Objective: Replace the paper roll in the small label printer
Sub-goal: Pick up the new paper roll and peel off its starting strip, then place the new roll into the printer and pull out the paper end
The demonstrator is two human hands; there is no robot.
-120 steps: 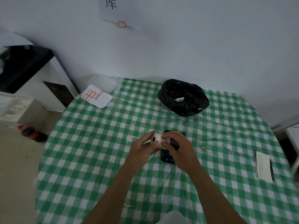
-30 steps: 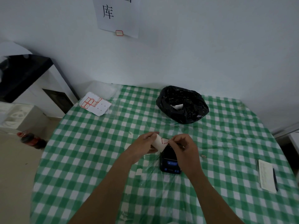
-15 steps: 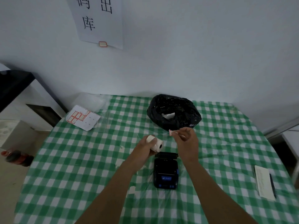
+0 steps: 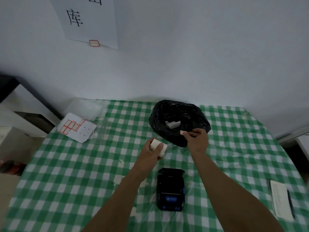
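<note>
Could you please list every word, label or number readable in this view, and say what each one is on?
"库": black character on the white paper sheet taped to the wall; the character above it is cut off by the frame edge.
Red-bordered sticker at that sheet's bottom edge: blank.
Label sheet on the table: red-framed labels, no text visible.
Printer: blue badge on the front, too small to read.
Notepad at the right: too blurred to read.
</note>
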